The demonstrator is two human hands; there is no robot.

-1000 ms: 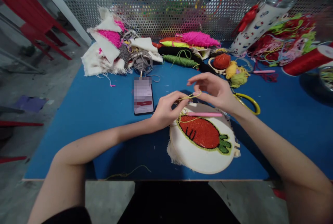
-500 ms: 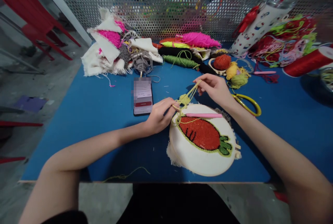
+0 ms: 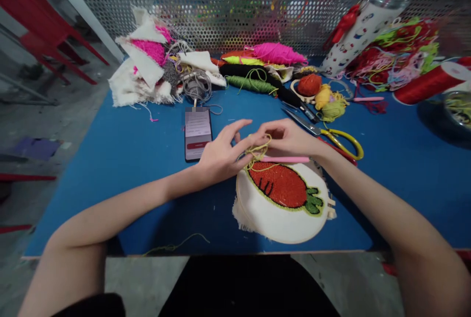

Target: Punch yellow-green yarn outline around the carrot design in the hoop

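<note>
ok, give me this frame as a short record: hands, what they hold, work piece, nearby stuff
left hand: fingers spread, at the yellow yarn
right hand: pinching the same yarn tangle
hoop: flat on the blue table, red carrot with green edge stitched in it
pink tool: lies across the hoop's top, under the right hand
phone: left of the hands, screen lit
scissors: yellow handles, right of the hands
back row: yarn skeins, cloth scraps, red spool

The scene is evenly and fairly brightly lit from above; soft shadows are cast on the tabletop. Edges are bent by wide-angle distortion, and corners are blurred.
</note>
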